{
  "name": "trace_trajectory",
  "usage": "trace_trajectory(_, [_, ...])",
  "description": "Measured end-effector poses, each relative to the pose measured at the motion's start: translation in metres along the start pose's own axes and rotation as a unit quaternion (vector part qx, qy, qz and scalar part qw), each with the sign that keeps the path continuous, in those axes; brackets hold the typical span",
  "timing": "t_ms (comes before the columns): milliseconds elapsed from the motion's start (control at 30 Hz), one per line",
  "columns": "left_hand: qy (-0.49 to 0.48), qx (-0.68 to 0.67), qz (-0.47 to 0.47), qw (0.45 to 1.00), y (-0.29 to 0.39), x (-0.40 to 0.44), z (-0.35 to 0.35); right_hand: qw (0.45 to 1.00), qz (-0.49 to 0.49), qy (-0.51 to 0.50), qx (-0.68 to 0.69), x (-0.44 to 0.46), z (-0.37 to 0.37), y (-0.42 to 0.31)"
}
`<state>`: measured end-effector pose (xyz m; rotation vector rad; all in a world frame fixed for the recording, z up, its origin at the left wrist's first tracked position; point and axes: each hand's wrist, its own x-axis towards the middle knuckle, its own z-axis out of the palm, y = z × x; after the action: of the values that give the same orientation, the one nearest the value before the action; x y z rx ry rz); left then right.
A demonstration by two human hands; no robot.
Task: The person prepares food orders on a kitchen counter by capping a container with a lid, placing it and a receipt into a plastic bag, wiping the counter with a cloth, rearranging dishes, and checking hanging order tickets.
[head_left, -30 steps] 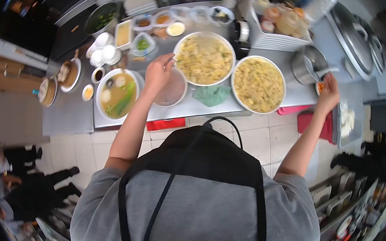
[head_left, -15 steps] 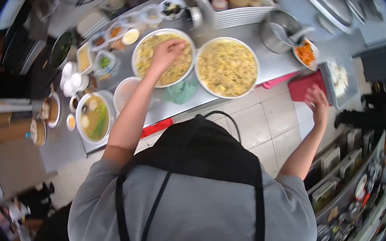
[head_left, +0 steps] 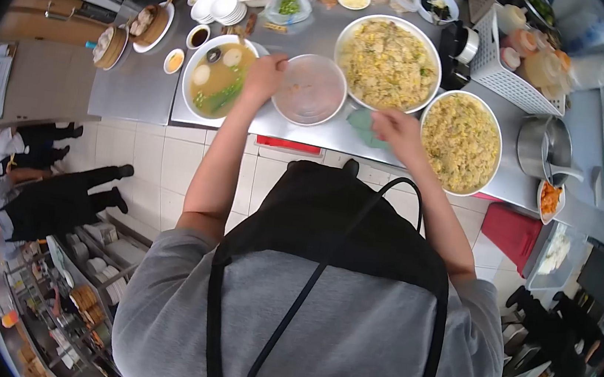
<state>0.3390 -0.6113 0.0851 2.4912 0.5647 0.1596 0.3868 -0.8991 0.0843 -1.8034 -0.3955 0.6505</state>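
My left hand is over the gap between a soup bowl and a translucent plastic bowl. Its fingers are curled together; whatever they hold is too small or hidden to name. The soup has pale round pieces and chopped greens in it. At the counter's front edge my right hand has its fingers closed at a crumpled green cloth. Two large white bowls of fried rice, one farther back and one nearer, stand beside that hand.
Small tubs of toppings, a green-onion container and stacked white dishes line the back. At right are a white basket of bottles, a metal pot and a carrot dish. People stand at far left and lower right.
My view has swung toward the counter's left part. My left hand has moved from above the fried rice to beside the soup. My right hand has come from the far right to the green cloth.
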Motion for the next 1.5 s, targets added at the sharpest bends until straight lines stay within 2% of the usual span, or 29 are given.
trace_trajectory(33, [0.003, 0.000, -0.008, 1.000, 0.003, -0.006, 0.001, 0.998, -0.009, -0.051, 0.023, 0.014, 0.023, 0.006])
trace_trajectory(133, [-0.042, 0.073, -0.033, 0.996, 0.007, -0.022, 0.000, 0.999, -0.033, -0.029, -0.028, 0.043, 0.071, 0.011])
trace_trajectory(200, [0.034, -0.019, -0.033, 0.999, -0.005, -0.034, 0.008, 0.998, -0.053, -0.020, -0.040, 0.043, 0.076, 0.014])
trace_trajectory(233, [0.036, -0.021, -0.036, 0.998, -0.017, -0.041, 0.016, 0.997, -0.063, -0.015, -0.046, 0.043, 0.075, 0.013])
trace_trajectory(267, [0.014, -0.094, -0.034, 0.995, -0.029, -0.049, 0.023, 0.996, -0.072, -0.009, -0.053, 0.043, 0.073, 0.011])
trace_trajectory(300, [-0.008, -0.165, -0.031, 0.986, -0.041, -0.054, 0.028, 0.995, -0.021, -0.060, -0.074, 0.044, 0.063, 0.008])
trace_trajectory(333, [-0.008, -0.166, -0.031, 0.986, -0.034, -0.059, 0.018, 0.989, 0.030, -0.110, -0.094, 0.046, 0.058, 0.001])
trace_trajectory(367, [-0.081, -0.249, -0.029, 0.965, -0.017, -0.064, -0.001, 0.989, 0.030, -0.109, -0.094, 0.050, 0.057, -0.010])
trace_trajectory(400, [-0.155, -0.328, -0.025, 0.932, -0.008, -0.066, -0.011, 0.965, -0.076, -0.121, -0.222, 0.054, 0.055, -0.022])
trace_trajectory(433, [-0.159, -0.328, -0.021, 0.931, -0.012, -0.066, -0.012, 0.913, -0.177, -0.128, -0.344, 0.058, 0.054, -0.033])
trace_trajectory(500, [-0.313, -0.462, -0.122, 0.821, -0.020, -0.064, -0.008, 0.919, -0.153, -0.124, -0.340, 0.063, 0.065, -0.044])
trace_trajectory(533, [-0.314, -0.463, -0.118, 0.820, -0.024, -0.066, -0.003, 0.937, -0.155, -0.084, -0.301, 0.065, 0.070, -0.043])
trace_trajectory(600, [-0.276, -0.621, -0.208, 0.703, -0.030, -0.070, 0.005, 0.951, -0.159, -0.037, -0.261, 0.065, 0.075, -0.036])
trace_trajectory(633, [-0.279, -0.621, -0.206, 0.703, -0.028, -0.077, 0.006, 0.975, -0.138, 0.028, -0.169, 0.058, 0.074, -0.027])
trace_trajectory(667, [-0.211, -0.659, -0.214, 0.689, -0.025, -0.087, 0.008, 0.986, -0.116, 0.092, -0.075, 0.051, 0.074, -0.017])
trace_trajectory(700, [-0.141, -0.694, -0.221, 0.671, -0.022, -0.097, 0.009, 0.986, -0.116, 0.094, -0.077, 0.044, 0.074, -0.009])
trace_trajectory(733, [-0.120, -0.707, -0.260, 0.647, -0.022, -0.103, 0.012, 0.993, -0.059, 0.083, -0.067, 0.037, 0.075, 0.000])
trace_trajectory(767, [-0.121, -0.707, -0.261, 0.646, -0.024, -0.106, 0.014, 0.996, 0.000, 0.071, -0.057, 0.034, 0.079, 0.010])
trace_trajectory(833, [-0.054, -0.547, -0.258, 0.795, -0.031, -0.113, 0.017, 0.996, 0.014, 0.086, -0.009, 0.042, 0.089, 0.020])
trace_trajectory(900, [-0.072, -0.567, -0.240, 0.785, -0.029, -0.109, 0.007, 0.997, 0.020, 0.069, -0.037, 0.049, 0.093, 0.000])
trace_trajectory(967, [-0.033, -0.623, -0.152, 0.767, -0.040, -0.097, 0.023, 0.997, 0.038, 0.069, 0.005, 0.059, 0.105, -0.011])
trace_trajectory(1033, [-0.028, -0.609, -0.163, 0.776, -0.043, -0.086, 0.033, 0.971, 0.100, 0.060, 0.207, 0.069, 0.116, -0.015])
trace_trajectory(1167, [0.003, -0.609, -0.165, 0.776, -0.037, -0.085, 0.040, 0.969, 0.140, 0.084, 0.185, 0.088, 0.122, -0.011])
trace_trajectory(1233, [0.021, -0.632, -0.179, 0.754, -0.030, -0.083, 0.039, 0.984, -0.043, 0.174, -0.013, 0.088, 0.130, -0.012])
trace_trajectory(1267, [0.039, -0.653, -0.193, 0.731, -0.028, -0.082, 0.039, 0.984, -0.042, 0.170, -0.015, 0.086, 0.132, -0.016])
trace_trajectory(1333, [0.047, -0.645, -0.192, 0.738, -0.029, -0.082, 0.041, 0.926, -0.276, 0.237, -0.096, 0.078, 0.133, -0.028])
trace_trajectory(1367, [0.049, -0.635, -0.190, 0.747, -0.028, -0.084, 0.041, 0.928, -0.273, 0.235, -0.094, 0.070, 0.133, -0.034])
trace_trajectory(1433, [0.081, -0.617, -0.162, 0.766, -0.020, -0.085, 0.037, 0.868, -0.424, 0.219, -0.140, 0.057, 0.131, -0.048])
trace_trajectory(1500, [0.109, -0.597, -0.135, 0.783, -0.015, -0.085, 0.035, 0.854, -0.457, 0.195, -0.156, 0.040, 0.131, -0.065])
